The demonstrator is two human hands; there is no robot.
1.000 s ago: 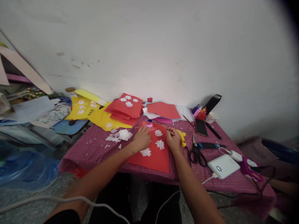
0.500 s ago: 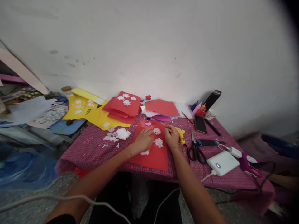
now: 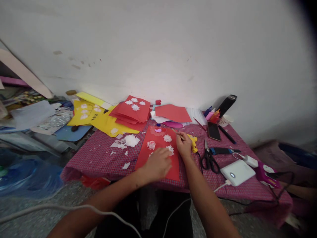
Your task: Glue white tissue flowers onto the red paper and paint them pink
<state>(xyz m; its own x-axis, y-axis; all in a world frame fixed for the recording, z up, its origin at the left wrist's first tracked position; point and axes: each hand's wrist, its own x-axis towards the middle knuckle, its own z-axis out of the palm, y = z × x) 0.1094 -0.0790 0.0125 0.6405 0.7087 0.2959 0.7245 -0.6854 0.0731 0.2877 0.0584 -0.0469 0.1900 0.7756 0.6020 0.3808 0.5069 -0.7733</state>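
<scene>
A red sheet of paper [image 3: 159,140] lies in front of me with several white paper flowers on it, among them an upper-right flower [image 3: 167,138] and a left flower [image 3: 151,144]. Over the lower part of the sheet is my left hand [image 3: 158,163], blurred, hiding part of the flowers beneath; its fingers do not show clearly. My right hand [image 3: 184,143] is closed at the sheet's right edge, pinching a thin stick [image 3: 174,131] that points up and left. At the sheet's top is a clear shallow dish [image 3: 162,130] with pink in it.
White paper scraps [image 3: 131,140] lie left of the sheet. Red cards [image 3: 138,114] and yellow sheets [image 3: 105,124] are behind. To the right are a yellow glue gun [image 3: 192,142], scissors [image 3: 209,162], a blue-handled cutter [image 3: 220,150], a phone [image 3: 213,131] and a white power bank [image 3: 237,172].
My left hand has moved down and toward me from the upper sheet, uncovering the left flower. My right hand stays in nearly the same place, still pinching the stick.
</scene>
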